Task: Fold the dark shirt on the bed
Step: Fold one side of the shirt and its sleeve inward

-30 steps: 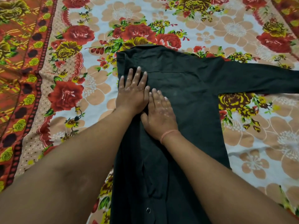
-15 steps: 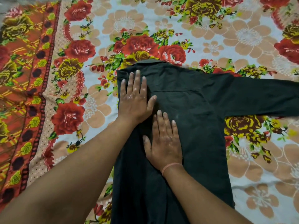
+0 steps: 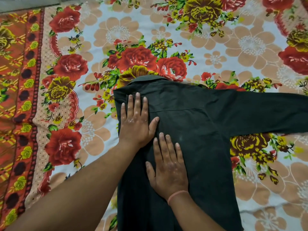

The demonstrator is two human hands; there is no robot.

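The dark shirt [image 3: 200,130] lies face down on the bed, collar at the far end. Its left side is folded in, giving a straight left edge. Its right sleeve [image 3: 266,112] stretches flat out to the right edge of view. My left hand [image 3: 135,124] lies palm down on the folded left shoulder, fingers together and pointing away from me. My right hand [image 3: 166,167] rests flat on the shirt's back, just below and to the right of the left hand, with a pink band on its wrist. Neither hand grips the cloth.
A floral bedsheet [image 3: 166,30] with red roses covers the bed all around the shirt. Its orange patterned border [image 3: 18,97] runs down the left side. A strip of pale surface [image 3: 25,2] shows beyond the sheet at the top left.
My right hand has slid down the shirt's back towards me, away from the left hand. The left hand stays on the folded shoulder. The view has tilted up, showing more sheet beyond the collar.
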